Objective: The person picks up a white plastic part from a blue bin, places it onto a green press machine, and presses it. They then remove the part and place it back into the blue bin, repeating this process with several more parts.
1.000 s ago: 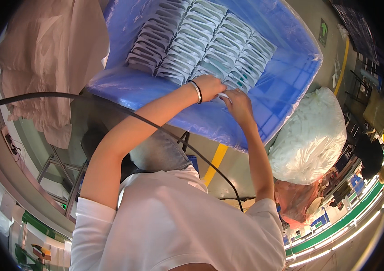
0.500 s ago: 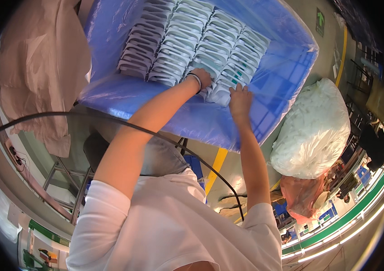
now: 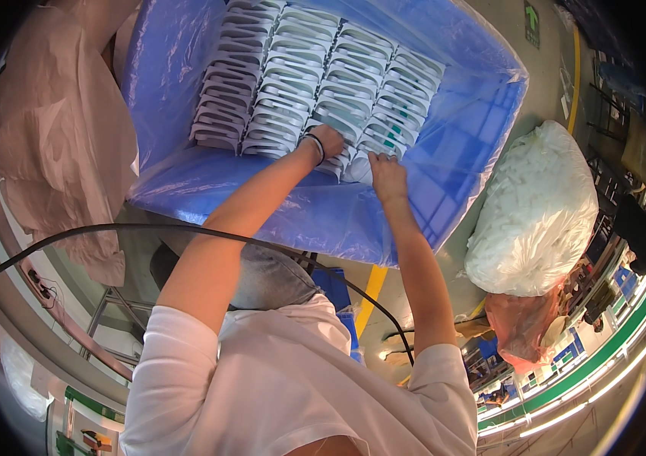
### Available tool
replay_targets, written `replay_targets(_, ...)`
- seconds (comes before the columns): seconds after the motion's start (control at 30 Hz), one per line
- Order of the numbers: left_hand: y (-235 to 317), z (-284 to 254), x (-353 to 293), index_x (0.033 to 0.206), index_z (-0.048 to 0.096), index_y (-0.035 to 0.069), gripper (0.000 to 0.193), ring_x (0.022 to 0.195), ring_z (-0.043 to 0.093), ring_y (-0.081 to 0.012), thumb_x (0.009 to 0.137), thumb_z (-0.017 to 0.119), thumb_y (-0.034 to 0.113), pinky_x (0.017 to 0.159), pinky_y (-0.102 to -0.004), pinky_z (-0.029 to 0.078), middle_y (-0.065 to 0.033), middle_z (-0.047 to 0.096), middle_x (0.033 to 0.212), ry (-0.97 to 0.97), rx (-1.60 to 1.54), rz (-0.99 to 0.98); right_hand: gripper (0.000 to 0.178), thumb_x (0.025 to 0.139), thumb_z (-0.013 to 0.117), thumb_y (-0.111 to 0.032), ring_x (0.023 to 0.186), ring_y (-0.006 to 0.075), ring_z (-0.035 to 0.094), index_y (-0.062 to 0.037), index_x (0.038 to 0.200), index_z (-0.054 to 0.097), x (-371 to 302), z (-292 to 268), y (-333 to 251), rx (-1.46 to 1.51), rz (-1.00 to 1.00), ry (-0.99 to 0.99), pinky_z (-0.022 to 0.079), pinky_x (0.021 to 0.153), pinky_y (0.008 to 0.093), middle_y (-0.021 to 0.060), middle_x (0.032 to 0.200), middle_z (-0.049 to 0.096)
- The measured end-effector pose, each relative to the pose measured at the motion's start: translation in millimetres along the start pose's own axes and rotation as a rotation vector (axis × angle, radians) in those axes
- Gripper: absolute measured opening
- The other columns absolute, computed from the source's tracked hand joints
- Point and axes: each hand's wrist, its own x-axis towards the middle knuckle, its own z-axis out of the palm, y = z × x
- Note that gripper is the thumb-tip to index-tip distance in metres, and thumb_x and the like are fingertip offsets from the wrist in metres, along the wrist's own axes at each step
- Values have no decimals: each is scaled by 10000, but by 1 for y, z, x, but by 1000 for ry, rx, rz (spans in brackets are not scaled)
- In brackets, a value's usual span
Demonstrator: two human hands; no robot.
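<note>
Rows of nested white plastic parts (image 3: 289, 72), each an open, curved frame, fill much of a blue bin (image 3: 262, 205) lined with clear film. My left hand (image 3: 328, 141), with a dark band at its wrist, is closed over the near end of the third row, its fingertips hidden among the frames. At the near end of the rightmost row, the bent fingers of my right hand (image 3: 389, 176) grip the edge of a white plastic part (image 3: 358, 169). Small green pieces (image 3: 393, 137) show between the frames just beyond this hand.
A black cable (image 3: 148, 226) crosses in front of my forearms. Brown wrapping sheet (image 3: 64, 137) hangs left of the bin. To the right stand a large clear bag of white pieces (image 3: 532, 213) and a reddish bag (image 3: 524, 327). Yellow lines (image 3: 371, 292) mark the floor.
The whole view has shifted slightly, so the bin sits a little lower and further left. My right hand has drawn slightly nearer the left; both stay at the near ends of the rows.
</note>
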Motion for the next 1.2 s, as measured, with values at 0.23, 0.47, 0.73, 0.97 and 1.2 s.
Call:
replay_targets(0.23, 1, -2, 1, 762, 720, 109, 190, 755, 699, -250, 826, 551, 171, 642, -380, 556, -107, 702, 801, 96, -136, -55, 199, 814, 586, -100, 830, 249, 667, -135, 1009, 572, -1, 1, 6, 62, -25, 9, 558, 611, 353, 66, 893, 640)
replay_targets(0.47, -6, -13, -12, 841, 694, 105, 168, 786, 700, -252, 848, 534, 155, 663, -376, 550, -106, 703, 848, 111, -203, -171, 286, 775, 591, -56, 836, 288, 657, -106, 1054, 550, -9, 2, 5, 155, -75, -7, 551, 623, 398, 96, 906, 633)
replay_targets(0.73, -10, -24, -23, 958, 676, 103, 177, 891, 679, -272, 868, 545, 181, 721, -406, 544, -118, 669, 985, -62, -187, -225, 293, 760, 589, -45, 798, 299, 658, -101, 1046, 555, 8, 6, 9, 119, -67, 14, 540, 611, 409, 117, 887, 631)
replay_targets(0.97, 24, -55, -13, 1014, 652, 113, 268, 921, 659, -302, 830, 626, 306, 764, -418, 542, -116, 647, 1028, 169, -458, -142, 252, 762, 588, -55, 819, 282, 663, -117, 1006, 589, 8, -11, 15, 115, 13, -66, 536, 638, 433, 90, 910, 657)
replay_targets(1.2, 38, -31, 4, 902, 679, 59, 189, 901, 663, -302, 778, 640, 196, 738, -400, 551, -113, 659, 984, 208, -339, -91, 188, 807, 623, -136, 835, 311, 663, -106, 993, 636, -2, -49, 17, 430, 44, -58, 530, 710, 438, 101, 921, 668)
